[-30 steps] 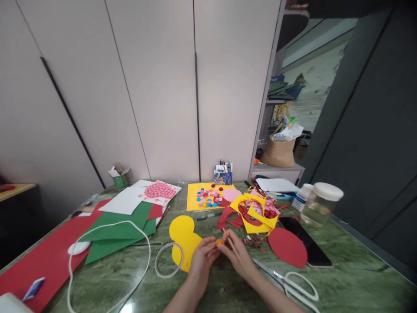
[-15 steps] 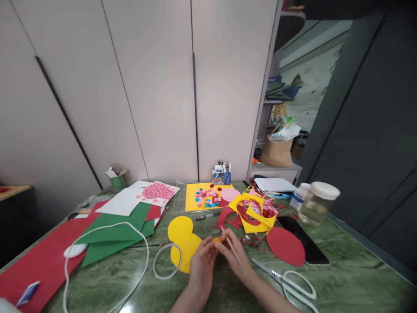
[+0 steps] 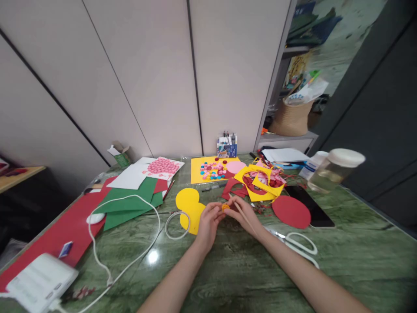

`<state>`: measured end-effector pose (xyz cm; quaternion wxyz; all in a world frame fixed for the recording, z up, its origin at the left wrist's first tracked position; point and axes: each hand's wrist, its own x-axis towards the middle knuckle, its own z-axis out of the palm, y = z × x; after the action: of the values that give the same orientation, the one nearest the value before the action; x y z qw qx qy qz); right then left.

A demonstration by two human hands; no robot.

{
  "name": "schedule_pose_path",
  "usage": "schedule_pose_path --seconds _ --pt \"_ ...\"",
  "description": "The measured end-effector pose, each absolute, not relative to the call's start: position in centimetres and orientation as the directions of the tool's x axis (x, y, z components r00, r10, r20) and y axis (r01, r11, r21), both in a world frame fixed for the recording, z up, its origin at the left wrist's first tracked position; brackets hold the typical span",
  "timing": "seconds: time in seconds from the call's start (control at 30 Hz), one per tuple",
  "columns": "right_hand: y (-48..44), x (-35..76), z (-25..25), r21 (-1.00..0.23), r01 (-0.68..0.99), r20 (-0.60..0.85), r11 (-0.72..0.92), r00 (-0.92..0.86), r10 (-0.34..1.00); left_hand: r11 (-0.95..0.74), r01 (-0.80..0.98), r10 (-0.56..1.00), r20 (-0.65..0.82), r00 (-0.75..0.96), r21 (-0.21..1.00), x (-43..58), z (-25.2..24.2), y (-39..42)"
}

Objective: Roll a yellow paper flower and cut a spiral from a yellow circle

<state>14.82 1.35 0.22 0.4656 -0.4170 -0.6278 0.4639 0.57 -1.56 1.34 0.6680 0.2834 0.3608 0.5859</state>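
Observation:
Between the fingertips of both hands is a small orange coil (image 3: 225, 207), which looks like rolled paper strip. My left hand (image 3: 208, 221) pinches it from the left, fingers closed. My right hand (image 3: 244, 216) closes on it from the right and also has a thin light stick (image 3: 240, 210) lying along it. Just left of the hands lie joined yellow paper rounds (image 3: 187, 199), with a white cable loop (image 3: 177, 225) partly over them. Red paper scraps (image 3: 232, 188) and cut-out yellow paper (image 3: 269, 190) are beyond my right hand.
White-handled scissors (image 3: 301, 245) lie beside my right forearm. A red oval (image 3: 291, 211) overlaps a dark tablet (image 3: 314, 208), near a lidded jar (image 3: 335, 170). Colored coils (image 3: 213, 169) sit on yellow paper. Green sheets (image 3: 130, 208) and a white charger (image 3: 42, 281) are left.
The view has tilted downward, so more of the table and both forearms show. Both hands keep their pinch on the orange coil, with the stick still in the right hand.

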Motion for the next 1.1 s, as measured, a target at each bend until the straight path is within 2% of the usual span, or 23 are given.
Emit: schedule_pose_path --seconds 0.27,0.5,0.77,1.1 --pt "1.2 15.8 0.3 -0.926 0.224 0.232 0.304 -0.298 0.926 0.162 -0.410 0.987 -0.151 0.061 0.898 0.2 1.8 -1.7" --pt "1.1 15.9 0.5 -0.906 0.262 0.235 0.332 -0.340 0.911 0.163 -0.358 0.987 -0.151 0.061 0.919 0.2 1.9 -1.9" --pt "0.7 15.9 0.8 -0.896 0.289 0.230 0.338 -0.351 0.908 0.224 -0.557 0.967 -0.252 0.027 0.800 0.6 2.5 -3.0" --pt "0.6 15.7 0.9 -0.902 0.289 0.219 0.320 -0.332 0.917 0.196 -0.631 0.959 -0.280 -0.035 0.751 1.4 2.2 -3.6"
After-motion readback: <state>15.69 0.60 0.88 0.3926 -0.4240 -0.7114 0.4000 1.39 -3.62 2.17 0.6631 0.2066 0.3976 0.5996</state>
